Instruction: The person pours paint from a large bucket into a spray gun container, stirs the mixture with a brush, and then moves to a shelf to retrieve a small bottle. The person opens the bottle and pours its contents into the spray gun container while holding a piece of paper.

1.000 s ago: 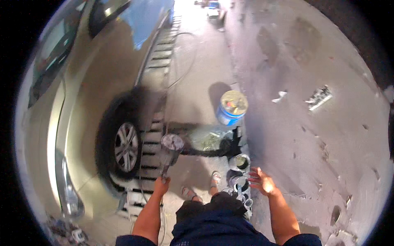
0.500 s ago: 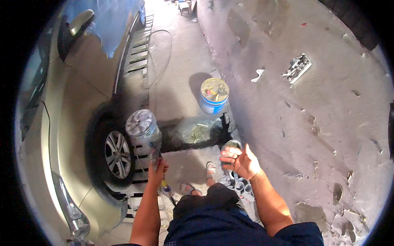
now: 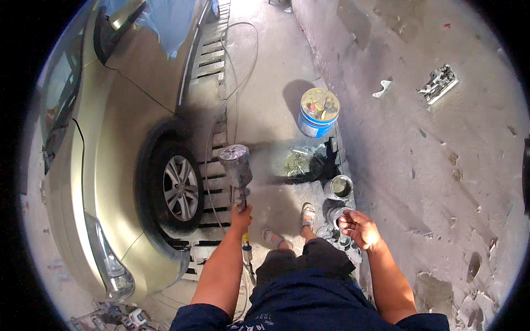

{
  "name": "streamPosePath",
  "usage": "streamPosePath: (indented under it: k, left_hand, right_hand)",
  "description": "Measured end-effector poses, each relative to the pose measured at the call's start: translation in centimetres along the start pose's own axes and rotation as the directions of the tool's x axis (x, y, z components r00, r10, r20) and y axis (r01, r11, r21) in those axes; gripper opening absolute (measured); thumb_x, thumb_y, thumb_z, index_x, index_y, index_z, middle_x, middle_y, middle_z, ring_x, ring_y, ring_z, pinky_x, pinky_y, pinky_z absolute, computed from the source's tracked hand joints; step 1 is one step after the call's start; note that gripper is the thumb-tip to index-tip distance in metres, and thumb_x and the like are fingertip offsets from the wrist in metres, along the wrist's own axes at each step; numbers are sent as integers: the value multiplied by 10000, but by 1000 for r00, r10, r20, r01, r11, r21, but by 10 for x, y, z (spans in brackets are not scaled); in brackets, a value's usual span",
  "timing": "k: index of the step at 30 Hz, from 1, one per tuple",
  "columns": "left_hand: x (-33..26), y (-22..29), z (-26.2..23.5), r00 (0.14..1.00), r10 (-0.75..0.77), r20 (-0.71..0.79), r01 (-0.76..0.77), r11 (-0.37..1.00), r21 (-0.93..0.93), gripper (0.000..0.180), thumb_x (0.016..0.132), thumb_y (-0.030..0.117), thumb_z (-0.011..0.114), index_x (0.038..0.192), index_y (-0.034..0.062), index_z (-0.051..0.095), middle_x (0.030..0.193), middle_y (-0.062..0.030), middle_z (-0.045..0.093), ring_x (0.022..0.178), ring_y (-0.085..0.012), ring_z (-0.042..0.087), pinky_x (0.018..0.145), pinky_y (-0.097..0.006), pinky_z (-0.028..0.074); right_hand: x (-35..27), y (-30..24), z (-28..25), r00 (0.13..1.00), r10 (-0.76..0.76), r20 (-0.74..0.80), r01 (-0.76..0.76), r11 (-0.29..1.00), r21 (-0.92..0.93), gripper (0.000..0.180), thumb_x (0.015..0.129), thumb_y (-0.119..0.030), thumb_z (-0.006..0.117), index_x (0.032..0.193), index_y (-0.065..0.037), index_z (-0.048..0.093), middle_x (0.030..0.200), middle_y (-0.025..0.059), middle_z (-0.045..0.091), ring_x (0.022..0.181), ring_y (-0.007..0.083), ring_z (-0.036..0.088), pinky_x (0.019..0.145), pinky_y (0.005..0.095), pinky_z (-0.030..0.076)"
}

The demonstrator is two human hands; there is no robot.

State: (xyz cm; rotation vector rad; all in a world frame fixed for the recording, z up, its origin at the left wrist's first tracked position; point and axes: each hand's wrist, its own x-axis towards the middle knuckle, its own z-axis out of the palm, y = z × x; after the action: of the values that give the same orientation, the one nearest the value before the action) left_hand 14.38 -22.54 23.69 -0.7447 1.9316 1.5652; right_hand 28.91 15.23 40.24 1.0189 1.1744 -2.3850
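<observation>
My left hand (image 3: 240,218) is wrapped round the handle of a spray gun (image 3: 237,171) with a large, whitish-topped cup. The gun is upright beside the car's front wheel (image 3: 181,187), with a yellow and dark fitting (image 3: 246,248) below my hand. My right hand (image 3: 360,228) is raised over several small cups, beside a grey can (image 3: 334,215). Its fingers are loosely bent and apart, and I see nothing in them. Just beyond stands an open tin (image 3: 339,187) with greyish contents.
The gold car (image 3: 116,193) fills the left, with blue sheeting (image 3: 165,25) on its side. A blue bucket (image 3: 316,118) stands ahead beside a dark floor pit (image 3: 298,163). A hose (image 3: 256,52) trails over slats. The stained wall (image 3: 408,165) rises on the right.
The view has shifted left, so the scene sits further right. The spray gun has turned more upright, its cup tilting less toward me. My right hand has drawn back from the open tin, its fingers more bent.
</observation>
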Motion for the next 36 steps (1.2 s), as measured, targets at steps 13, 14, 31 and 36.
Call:
streamPosePath:
  k: [13, 14, 31, 36]
  left_hand:
    - [-52, 54, -17, 981, 162, -110, -179, 968, -174, 474, 840, 232, 669, 1181, 99, 368, 841, -47, 579, 544, -145, 548, 459, -269, 416]
    - [-54, 66, -22, 970, 177, -165, -206, 961, -182, 489, 839, 233, 671, 1193, 98, 362, 836, -48, 577, 552, -140, 546, 468, -269, 422]
    - [-183, 244, -99, 877, 415, -244, -481, 748, -457, 243, 885, 322, 603, 830, 105, 511, 595, -35, 517, 447, -131, 470, 367, -265, 329]
    - [-222, 256, -121, 789, 467, -400, -614, 554, -563, 190, 874, 264, 635, 848, 117, 517, 607, 2, 494, 508, -118, 490, 431, -278, 395]
  right_hand:
    - [35, 31, 41, 992, 111, 65, -98, 978, -183, 371, 917, -334, 513, 1151, -48, 526, 994, 72, 604, 883, 168, 575, 737, 319, 471]
    - [42, 36, 50, 985, 138, 104, -113, 969, -218, 376, 916, -344, 514, 1148, -49, 529, 997, 69, 601, 887, 166, 573, 740, 316, 470]
    - [59, 96, 207, 766, -87, 637, 552, 598, -582, 271, 932, -229, 514, 1107, -34, 583, 797, 25, 576, 709, 131, 510, 660, 303, 441]
    - [35, 111, 226, 592, -106, 799, 675, 607, -420, 344, 912, -243, 546, 1200, -59, 516, 833, 112, 589, 759, 191, 546, 703, 368, 452]
